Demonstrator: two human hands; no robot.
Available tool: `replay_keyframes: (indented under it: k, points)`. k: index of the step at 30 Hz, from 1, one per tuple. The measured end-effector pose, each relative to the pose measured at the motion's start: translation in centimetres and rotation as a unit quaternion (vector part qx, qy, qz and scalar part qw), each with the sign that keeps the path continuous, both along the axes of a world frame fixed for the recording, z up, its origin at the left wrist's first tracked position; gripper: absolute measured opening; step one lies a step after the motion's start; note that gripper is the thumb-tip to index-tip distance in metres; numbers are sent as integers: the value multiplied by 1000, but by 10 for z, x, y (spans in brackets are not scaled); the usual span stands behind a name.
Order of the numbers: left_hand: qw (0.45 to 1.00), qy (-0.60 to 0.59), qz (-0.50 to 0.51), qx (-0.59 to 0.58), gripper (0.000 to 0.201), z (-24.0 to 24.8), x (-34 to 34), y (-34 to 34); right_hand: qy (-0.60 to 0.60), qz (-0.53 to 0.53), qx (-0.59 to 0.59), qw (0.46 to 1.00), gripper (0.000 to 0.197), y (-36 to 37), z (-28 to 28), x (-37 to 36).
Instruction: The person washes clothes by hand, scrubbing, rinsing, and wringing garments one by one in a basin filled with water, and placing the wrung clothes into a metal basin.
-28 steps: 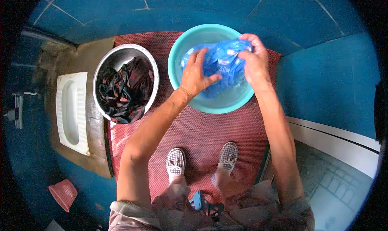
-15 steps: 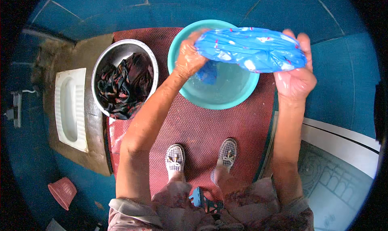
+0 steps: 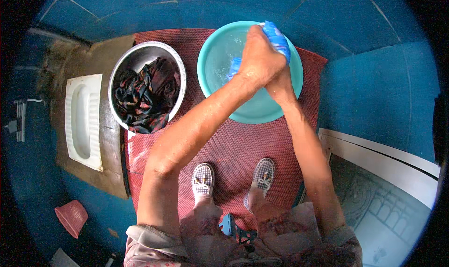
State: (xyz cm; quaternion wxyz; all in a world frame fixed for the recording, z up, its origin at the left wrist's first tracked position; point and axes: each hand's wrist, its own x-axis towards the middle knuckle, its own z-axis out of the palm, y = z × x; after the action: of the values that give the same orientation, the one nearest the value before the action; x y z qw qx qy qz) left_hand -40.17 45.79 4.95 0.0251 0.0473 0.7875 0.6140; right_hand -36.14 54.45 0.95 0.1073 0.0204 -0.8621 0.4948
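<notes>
Over the turquoise basin (image 3: 202, 73), both hands are brought together around a wet blue cloth (image 3: 277, 37) with white patches. My left hand (image 3: 263, 56) is closed on it, knuckles facing up. My right hand (image 3: 280, 84) sits just below and behind, partly covered by the left, and also grips the cloth; most of its fingers are hidden. Bunched cloth sticks out at the far right of the grip, and another blue piece shows to the left of the wrists. Water lies in the basin.
A metal bowl (image 3: 112, 89) of dark patterned clothes (image 3: 147, 96) stands left of the basin, on a red mat (image 3: 234, 143). Further left is a squat toilet (image 3: 83, 122). A pink basket (image 3: 71, 218) lies lower left. Blue tiled walls (image 3: 369, 94) surround the mat; a white door sill (image 3: 379, 159) is at right.
The cloth was stretched sideways between the two hands; now it is bunched up. My right hand has moved left to meet the left hand, which has shifted right.
</notes>
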Motion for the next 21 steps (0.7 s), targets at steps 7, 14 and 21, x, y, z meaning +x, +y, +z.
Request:
replay_keyframes:
  k: [7,14,21]
  points:
    - [904,-148,-282,285,40,-27,-39,-48,-43,-49,-457,887,44,18,-12,10]
    - [836,-373,-144,376,56,-107,-9,-17,-173,-74,-628,756,25,33,-25,-1]
    - [814,-324,-168,452,90,-80,33,-2,-9,-171,-286,943,28,30,-47,-3]
